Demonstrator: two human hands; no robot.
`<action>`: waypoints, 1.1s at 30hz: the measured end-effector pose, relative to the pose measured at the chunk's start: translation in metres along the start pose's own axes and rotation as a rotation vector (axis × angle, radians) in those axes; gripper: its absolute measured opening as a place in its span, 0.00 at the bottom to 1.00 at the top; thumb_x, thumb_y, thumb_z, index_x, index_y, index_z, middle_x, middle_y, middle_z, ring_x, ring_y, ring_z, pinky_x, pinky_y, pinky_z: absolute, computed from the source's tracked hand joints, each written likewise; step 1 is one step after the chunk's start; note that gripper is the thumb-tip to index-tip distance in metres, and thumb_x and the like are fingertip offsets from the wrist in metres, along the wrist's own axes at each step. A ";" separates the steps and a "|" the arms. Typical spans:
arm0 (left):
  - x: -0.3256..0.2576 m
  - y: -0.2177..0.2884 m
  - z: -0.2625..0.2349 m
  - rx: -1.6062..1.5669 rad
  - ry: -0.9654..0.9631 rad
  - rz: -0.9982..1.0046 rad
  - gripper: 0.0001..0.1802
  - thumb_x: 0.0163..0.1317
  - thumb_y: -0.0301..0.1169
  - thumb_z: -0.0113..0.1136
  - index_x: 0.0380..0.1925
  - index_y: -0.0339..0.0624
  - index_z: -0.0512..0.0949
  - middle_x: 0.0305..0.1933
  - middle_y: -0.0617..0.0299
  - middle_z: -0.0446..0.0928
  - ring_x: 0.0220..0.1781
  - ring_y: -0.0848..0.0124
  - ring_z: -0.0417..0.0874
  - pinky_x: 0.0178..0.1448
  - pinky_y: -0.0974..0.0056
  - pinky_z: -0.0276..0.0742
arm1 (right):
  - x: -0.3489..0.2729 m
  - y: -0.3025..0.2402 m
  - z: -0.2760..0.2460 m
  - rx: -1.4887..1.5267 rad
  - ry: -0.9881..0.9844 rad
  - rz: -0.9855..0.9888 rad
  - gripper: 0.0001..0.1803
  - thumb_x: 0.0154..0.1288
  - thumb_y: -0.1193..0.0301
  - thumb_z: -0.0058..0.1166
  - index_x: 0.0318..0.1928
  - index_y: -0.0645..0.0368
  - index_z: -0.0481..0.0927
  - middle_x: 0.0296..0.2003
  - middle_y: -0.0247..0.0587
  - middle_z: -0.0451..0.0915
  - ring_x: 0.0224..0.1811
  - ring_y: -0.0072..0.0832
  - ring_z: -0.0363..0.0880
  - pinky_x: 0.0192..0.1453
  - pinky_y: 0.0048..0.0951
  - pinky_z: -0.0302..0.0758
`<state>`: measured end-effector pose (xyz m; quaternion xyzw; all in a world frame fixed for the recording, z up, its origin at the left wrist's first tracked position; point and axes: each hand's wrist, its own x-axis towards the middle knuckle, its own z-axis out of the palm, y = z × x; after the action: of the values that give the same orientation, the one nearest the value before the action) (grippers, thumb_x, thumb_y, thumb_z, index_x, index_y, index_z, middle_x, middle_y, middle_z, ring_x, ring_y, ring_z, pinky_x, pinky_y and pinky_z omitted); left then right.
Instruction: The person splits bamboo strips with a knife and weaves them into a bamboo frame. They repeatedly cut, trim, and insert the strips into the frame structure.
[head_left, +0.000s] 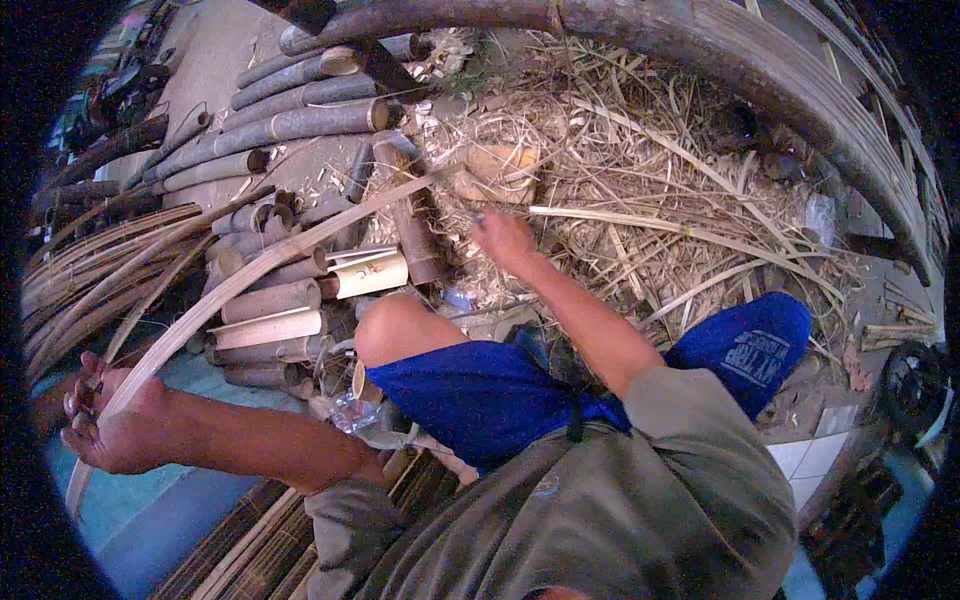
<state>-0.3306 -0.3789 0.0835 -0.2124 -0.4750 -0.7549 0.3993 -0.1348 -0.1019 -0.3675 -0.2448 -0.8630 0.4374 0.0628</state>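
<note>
A long, pale bamboo strip (330, 225) runs in a curve from the lower left up to the middle of the head view. My left hand (125, 420) is out at the far left, fingers curled round the strip close to its near end. Over the shavings in the middle, my right hand (503, 243) is closed in a fist. A small dark bit shows at its fingers, but I cannot make out what it holds. Just beyond it are the strip's far end and a yellowish block (498, 172). A thick brown bamboo piece (412, 215) lies under the strip.
Bamboo poles (310, 128) lie stacked at the far left, with cut bamboo sections (270, 300) nearer me. Bundled strips (75, 280) fill the left edge. Shavings (640, 200) cover the floor ahead. A large curved pole (700, 35) arches across the far right. My knees frame the work area.
</note>
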 end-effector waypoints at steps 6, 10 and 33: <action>-0.019 -0.002 0.011 0.086 0.127 0.020 0.12 0.65 0.38 0.47 0.23 0.48 0.69 0.30 0.61 0.72 0.32 0.63 0.73 0.52 0.41 0.66 | -0.005 0.000 -0.010 -0.083 -0.107 0.128 0.21 0.65 0.58 0.53 0.45 0.65 0.79 0.38 0.67 0.81 0.45 0.60 0.81 0.48 0.55 0.75; -0.007 -0.007 0.004 -0.016 0.049 -0.043 0.12 0.65 0.38 0.47 0.25 0.47 0.70 0.29 0.61 0.72 0.32 0.65 0.73 0.49 0.40 0.69 | 0.005 0.046 -0.011 -0.017 -0.168 0.235 0.23 0.65 0.56 0.54 0.53 0.59 0.77 0.44 0.66 0.81 0.47 0.60 0.81 0.51 0.55 0.76; -0.093 0.108 0.089 0.131 0.037 0.028 0.28 0.74 0.59 0.39 0.27 0.47 0.63 0.18 0.68 0.57 0.16 0.77 0.55 0.19 0.70 0.50 | -0.123 -0.267 -0.153 0.268 0.108 -0.609 0.18 0.66 0.61 0.57 0.49 0.60 0.77 0.35 0.55 0.82 0.37 0.51 0.83 0.38 0.45 0.80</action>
<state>-0.1935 -0.2874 0.1183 -0.1785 -0.5130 -0.7201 0.4317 -0.0765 -0.1821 -0.0518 0.0118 -0.8269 0.4945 0.2677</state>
